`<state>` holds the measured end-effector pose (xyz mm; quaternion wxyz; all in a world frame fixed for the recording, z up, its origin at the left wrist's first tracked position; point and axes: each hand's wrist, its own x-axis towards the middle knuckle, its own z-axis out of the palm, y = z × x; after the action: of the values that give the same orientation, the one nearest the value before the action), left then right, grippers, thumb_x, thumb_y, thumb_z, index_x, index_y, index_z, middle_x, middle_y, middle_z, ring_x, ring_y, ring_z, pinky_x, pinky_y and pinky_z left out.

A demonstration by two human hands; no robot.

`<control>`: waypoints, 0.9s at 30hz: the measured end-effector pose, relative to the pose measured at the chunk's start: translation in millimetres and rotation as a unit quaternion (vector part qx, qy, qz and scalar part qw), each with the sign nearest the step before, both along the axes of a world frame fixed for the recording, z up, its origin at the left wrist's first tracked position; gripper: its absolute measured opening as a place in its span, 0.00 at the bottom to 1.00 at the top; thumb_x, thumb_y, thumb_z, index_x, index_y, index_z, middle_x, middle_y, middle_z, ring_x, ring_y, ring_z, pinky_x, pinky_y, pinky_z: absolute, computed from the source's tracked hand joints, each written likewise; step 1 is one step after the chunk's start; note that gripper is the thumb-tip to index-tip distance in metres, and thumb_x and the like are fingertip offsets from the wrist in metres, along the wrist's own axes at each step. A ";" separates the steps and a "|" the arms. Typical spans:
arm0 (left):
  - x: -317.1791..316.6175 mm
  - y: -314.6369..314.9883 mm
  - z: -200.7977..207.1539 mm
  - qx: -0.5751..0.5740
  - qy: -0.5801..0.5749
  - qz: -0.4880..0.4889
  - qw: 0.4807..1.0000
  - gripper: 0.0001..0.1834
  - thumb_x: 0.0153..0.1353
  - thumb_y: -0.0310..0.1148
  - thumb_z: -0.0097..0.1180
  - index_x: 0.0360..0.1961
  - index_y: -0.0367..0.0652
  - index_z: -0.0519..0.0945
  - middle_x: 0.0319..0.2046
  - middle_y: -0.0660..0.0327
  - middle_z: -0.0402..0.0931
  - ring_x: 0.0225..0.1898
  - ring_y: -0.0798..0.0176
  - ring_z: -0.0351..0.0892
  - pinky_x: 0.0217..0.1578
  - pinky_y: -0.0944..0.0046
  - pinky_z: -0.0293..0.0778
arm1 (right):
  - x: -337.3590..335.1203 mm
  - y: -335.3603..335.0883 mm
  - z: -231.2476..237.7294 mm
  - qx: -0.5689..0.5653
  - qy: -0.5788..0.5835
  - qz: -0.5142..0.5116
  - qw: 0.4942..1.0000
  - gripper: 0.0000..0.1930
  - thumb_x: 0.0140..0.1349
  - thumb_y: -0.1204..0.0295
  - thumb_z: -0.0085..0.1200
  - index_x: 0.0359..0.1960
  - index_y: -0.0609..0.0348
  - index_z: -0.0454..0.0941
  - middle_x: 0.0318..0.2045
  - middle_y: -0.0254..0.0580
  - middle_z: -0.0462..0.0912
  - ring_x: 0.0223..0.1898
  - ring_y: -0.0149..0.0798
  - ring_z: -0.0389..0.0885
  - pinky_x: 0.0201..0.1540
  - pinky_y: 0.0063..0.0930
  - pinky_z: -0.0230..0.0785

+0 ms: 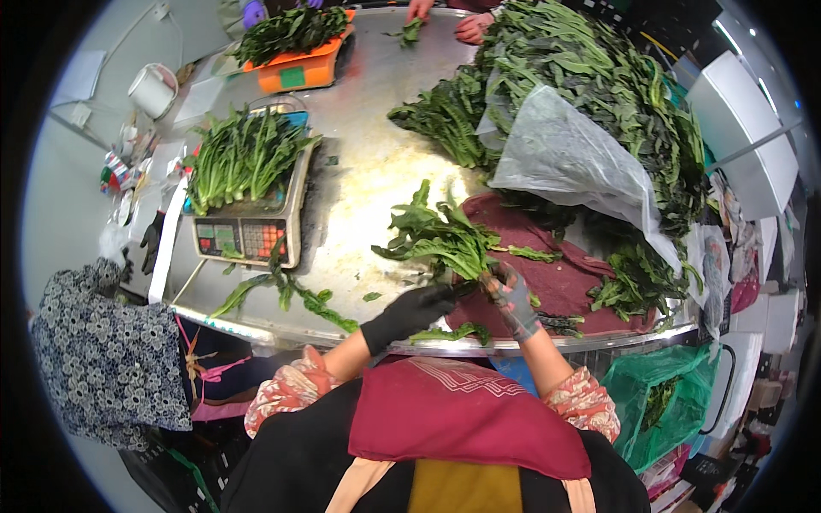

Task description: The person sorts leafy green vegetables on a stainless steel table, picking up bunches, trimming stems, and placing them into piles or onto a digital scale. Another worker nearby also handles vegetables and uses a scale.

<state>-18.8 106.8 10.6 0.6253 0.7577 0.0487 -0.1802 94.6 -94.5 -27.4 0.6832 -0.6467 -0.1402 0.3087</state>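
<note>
A bunch of leafy greens [440, 242] is held over the near part of the metal table, its leaves pointing away from me. My right hand [511, 301], in a grey glove, is closed around the stem ends. In a black glove, my left hand [412, 316] grips the bunch low on its left side; its fingertips are partly hidden. Beneath the hands and to their right lies a dark red cloth [547, 286] with loose leaves on it. A large heap of greens [590, 77] rises at the right, partly covered by a clear plastic sheet [564, 154].
At the left, a scale [291, 244] carries stacked greens [244, 158]. Farther back stands an orange scale [295, 75]. Loose stems [316, 301] lie near the table's front edge. Co-workers' hands [470, 28] show across the table; a person in floral clothing [111, 350] is at left.
</note>
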 end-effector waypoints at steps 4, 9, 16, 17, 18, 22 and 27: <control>-13.6 -11.6 2.9 -0.226 0.030 0.016 0.974 0.26 0.60 0.36 0.49 0.59 0.41 0.61 0.54 0.59 0.66 0.54 0.63 0.66 0.53 0.64 0.62 | -22.9 17.9 29.1 -0.031 0.099 -0.025 0.994 0.13 0.56 0.63 0.51 0.35 0.60 0.72 0.26 0.35 0.75 0.25 0.26 0.72 0.27 0.17 0.63; -16.5 -16.3 -25.4 -0.528 0.036 0.036 0.848 0.27 0.62 0.28 0.43 0.61 0.44 0.52 0.57 0.60 0.60 0.56 0.64 0.63 0.55 0.63 0.61 | -44.6 24.2 32.7 0.246 0.456 0.029 0.855 0.11 0.60 0.63 0.43 0.36 0.55 0.72 0.22 0.37 0.73 0.18 0.32 0.68 0.21 0.24 0.60; -13.1 -10.7 -30.3 -0.546 0.001 0.145 0.825 0.12 0.63 0.33 0.45 0.45 0.40 0.70 0.33 0.63 0.74 0.34 0.70 0.72 0.35 0.71 0.68 | -69.5 35.8 18.1 0.185 0.448 0.028 0.874 0.14 0.61 0.59 0.44 0.40 0.54 0.70 0.26 0.41 0.76 0.20 0.33 0.71 0.20 0.24 0.62; -14.0 -7.0 -25.2 -0.528 0.004 0.158 0.835 0.12 0.62 0.34 0.46 0.44 0.40 0.71 0.32 0.64 0.74 0.32 0.71 0.72 0.34 0.71 0.68 | -70.9 36.1 16.7 0.168 0.405 0.037 0.898 0.14 0.60 0.58 0.44 0.40 0.54 0.69 0.27 0.42 0.77 0.20 0.33 0.72 0.20 0.23 0.63; -15.9 -5.7 -38.6 -0.365 -0.107 0.135 0.915 0.13 0.62 0.33 0.47 0.45 0.39 0.70 0.33 0.62 0.74 0.35 0.68 0.72 0.36 0.68 0.68 | -74.3 37.4 17.7 0.183 0.342 0.036 0.921 0.17 0.59 0.55 0.46 0.40 0.56 0.69 0.27 0.44 0.77 0.21 0.33 0.73 0.20 0.20 0.66; -18.7 -2.1 -24.2 -0.008 -0.351 0.109 0.930 0.18 0.59 0.28 0.47 0.51 0.38 0.67 0.42 0.51 0.72 0.47 0.52 0.69 0.47 0.54 0.64 | -75.6 34.3 6.2 0.095 0.252 0.061 0.961 0.18 0.60 0.55 0.47 0.40 0.57 0.67 0.28 0.43 0.77 0.21 0.33 0.74 0.20 0.22 0.67; -19.5 1.4 -52.4 0.138 -0.430 0.086 0.888 0.18 0.59 0.24 0.44 0.53 0.39 0.66 0.48 0.51 0.67 0.49 0.53 0.67 0.48 0.60 0.64 | -83.1 19.4 -57.0 0.085 0.127 0.009 0.988 0.17 0.60 0.57 0.46 0.42 0.57 0.67 0.30 0.39 0.76 0.24 0.31 0.74 0.24 0.21 0.67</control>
<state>-38.3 108.2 -41.8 0.4873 0.8324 -0.1356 0.2263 11.5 -75.2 -84.4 0.7450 -0.5405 -0.0837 0.3818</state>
